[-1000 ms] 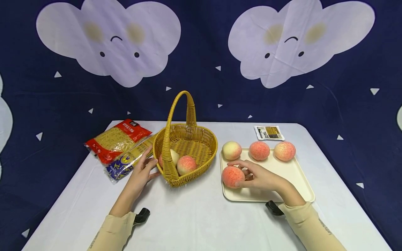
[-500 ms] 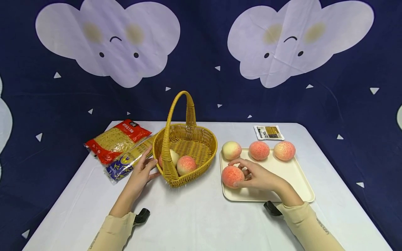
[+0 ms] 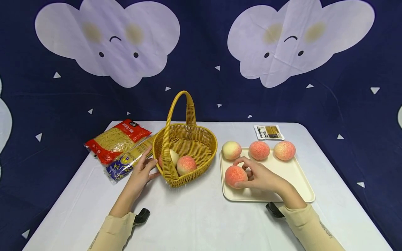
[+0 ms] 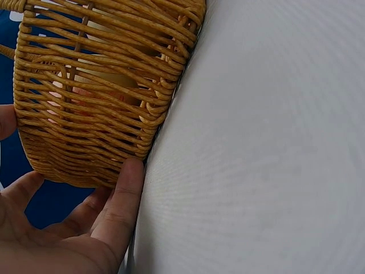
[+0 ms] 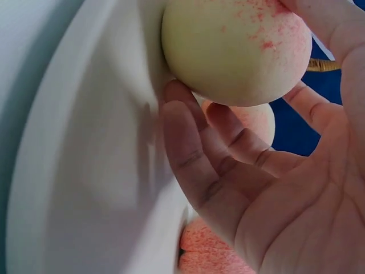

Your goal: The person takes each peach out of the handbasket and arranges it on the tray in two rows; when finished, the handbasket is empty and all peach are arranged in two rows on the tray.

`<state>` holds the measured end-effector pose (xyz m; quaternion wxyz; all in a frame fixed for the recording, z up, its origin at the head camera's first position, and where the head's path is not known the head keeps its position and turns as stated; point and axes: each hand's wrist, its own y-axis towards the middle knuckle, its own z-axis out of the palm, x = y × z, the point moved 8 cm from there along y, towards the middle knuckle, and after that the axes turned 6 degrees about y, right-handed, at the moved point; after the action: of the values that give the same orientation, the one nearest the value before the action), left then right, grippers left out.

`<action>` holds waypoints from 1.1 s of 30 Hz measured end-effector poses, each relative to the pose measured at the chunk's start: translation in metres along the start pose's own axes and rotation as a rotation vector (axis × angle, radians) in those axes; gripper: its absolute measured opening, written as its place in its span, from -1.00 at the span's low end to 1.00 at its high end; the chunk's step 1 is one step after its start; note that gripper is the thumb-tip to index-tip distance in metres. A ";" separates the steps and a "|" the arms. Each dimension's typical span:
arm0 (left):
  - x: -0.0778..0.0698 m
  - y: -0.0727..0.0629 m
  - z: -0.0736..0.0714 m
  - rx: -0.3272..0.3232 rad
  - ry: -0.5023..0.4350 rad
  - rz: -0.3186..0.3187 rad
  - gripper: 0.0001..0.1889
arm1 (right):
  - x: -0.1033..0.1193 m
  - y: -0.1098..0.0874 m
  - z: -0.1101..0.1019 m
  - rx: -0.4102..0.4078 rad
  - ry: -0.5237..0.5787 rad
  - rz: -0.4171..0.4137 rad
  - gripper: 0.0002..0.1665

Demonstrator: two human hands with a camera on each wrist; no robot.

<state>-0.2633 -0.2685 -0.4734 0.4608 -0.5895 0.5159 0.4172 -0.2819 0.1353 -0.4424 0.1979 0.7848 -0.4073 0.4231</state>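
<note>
My right hand pinches a reddish peach between thumb and index finger over the left front of a cream tray. In the right wrist view that peach shows its pale underside; the other fingers curve beneath and beside it. My left hand rests with fairly straight fingers against the left side of a yellow wicker basket. The left wrist view has its fingertips touching the basket weave low down, near the tabletop. Inside the basket lie a pinkish peach and a paler peach, partly hidden by the handle.
Along the tray's back edge sit a pale peach, a red peach and a mottled peach. Behind them lies a small white packet. Left of the basket are a red pasta bag and a blue-yellow packet.
The peach at my right hand has shifted slightly to the right over the tray, along with the hand. The left hand and basket keep their places.
</note>
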 end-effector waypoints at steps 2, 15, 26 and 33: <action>0.000 0.000 0.000 -0.001 -0.004 -0.004 -0.31 | 0.000 0.000 0.001 0.009 0.005 0.005 -0.23; -0.002 0.001 0.000 0.011 -0.011 0.000 -0.31 | 0.041 0.009 -0.031 -0.054 -0.176 -0.085 -0.18; 0.000 0.000 -0.001 0.012 -0.015 0.009 -0.31 | 0.105 0.072 -0.017 0.072 -0.139 -0.145 -0.08; -0.001 -0.001 -0.001 0.014 -0.029 0.008 -0.32 | 0.123 0.116 0.014 0.232 -0.154 -0.135 0.05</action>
<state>-0.2626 -0.2691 -0.4722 0.4707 -0.5781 0.5144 0.4239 -0.3305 -0.0009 -0.3524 0.1019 0.8582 -0.3159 0.3916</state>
